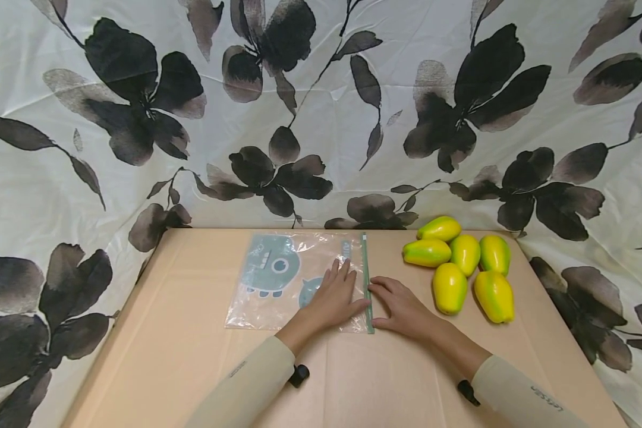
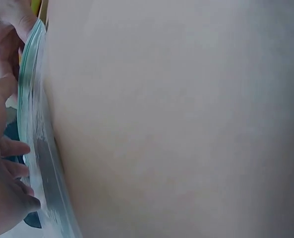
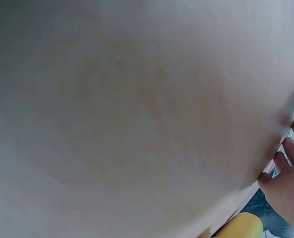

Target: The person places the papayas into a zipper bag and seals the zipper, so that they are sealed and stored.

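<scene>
A clear plastic zip bag point(image 1: 321, 252) printed with blue-grey cartoon creatures lies flat, its green zip edge point(image 1: 366, 267) on the right. My left hand point(image 1: 331, 300) rests on the bag's right part, fingers spread and pointing away. Just right of the zip edge is my right hand point(image 1: 405, 309), its fingertips and thumb at the green strip, fingers slightly bent. In the left wrist view the bag point(image 2: 40, 129) appears edge-on beside the left fingers. The right wrist view shows the right hand point(image 3: 288, 186) with its fingertips against the board surface by the bag.
Several yellow-green papaya-like fruits point(image 1: 465, 255) lie grouped at the back right, close to the right hand. A tan board point(image 1: 192, 356) forms the work surface. Behind it hangs a white cloth point(image 1: 364, 137) with dark flowers.
</scene>
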Tool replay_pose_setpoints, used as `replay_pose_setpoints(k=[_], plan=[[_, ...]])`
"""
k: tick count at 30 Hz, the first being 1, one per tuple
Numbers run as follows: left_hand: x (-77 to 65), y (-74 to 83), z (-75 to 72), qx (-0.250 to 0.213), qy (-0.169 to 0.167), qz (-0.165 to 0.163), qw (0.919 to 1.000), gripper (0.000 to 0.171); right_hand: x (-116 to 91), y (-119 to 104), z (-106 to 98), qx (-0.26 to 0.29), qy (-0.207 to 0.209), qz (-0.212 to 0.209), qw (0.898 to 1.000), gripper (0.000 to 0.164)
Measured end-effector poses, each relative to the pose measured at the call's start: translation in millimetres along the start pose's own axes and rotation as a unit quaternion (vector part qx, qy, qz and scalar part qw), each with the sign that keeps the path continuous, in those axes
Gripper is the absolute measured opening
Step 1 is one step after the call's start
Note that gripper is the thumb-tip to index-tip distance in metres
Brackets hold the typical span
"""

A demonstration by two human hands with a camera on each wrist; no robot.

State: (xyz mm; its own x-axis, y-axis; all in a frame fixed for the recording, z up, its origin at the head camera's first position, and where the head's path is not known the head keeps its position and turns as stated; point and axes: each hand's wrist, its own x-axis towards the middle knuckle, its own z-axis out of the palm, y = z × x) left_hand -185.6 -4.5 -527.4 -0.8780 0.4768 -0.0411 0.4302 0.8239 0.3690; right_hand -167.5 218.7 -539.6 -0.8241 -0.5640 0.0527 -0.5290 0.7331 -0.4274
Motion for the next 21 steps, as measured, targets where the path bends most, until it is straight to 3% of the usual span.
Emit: replay_pose_setpoints(k=[9, 21], plan=[[4.9, 1.4, 2.7, -0.007, -0.024, -0.026, 0.9994, 0.086, -1.2, 0.7, 0.5, -0.001, 0.003, 0.001, 1.000, 0.084], [10.8, 5.6, 6.1, 0.004, -0.011, -0.050, 0.9987, 0.088, -0.5, -1.2, 0.2, -0.001, -0.004, 0.000, 1.000, 0.084]])
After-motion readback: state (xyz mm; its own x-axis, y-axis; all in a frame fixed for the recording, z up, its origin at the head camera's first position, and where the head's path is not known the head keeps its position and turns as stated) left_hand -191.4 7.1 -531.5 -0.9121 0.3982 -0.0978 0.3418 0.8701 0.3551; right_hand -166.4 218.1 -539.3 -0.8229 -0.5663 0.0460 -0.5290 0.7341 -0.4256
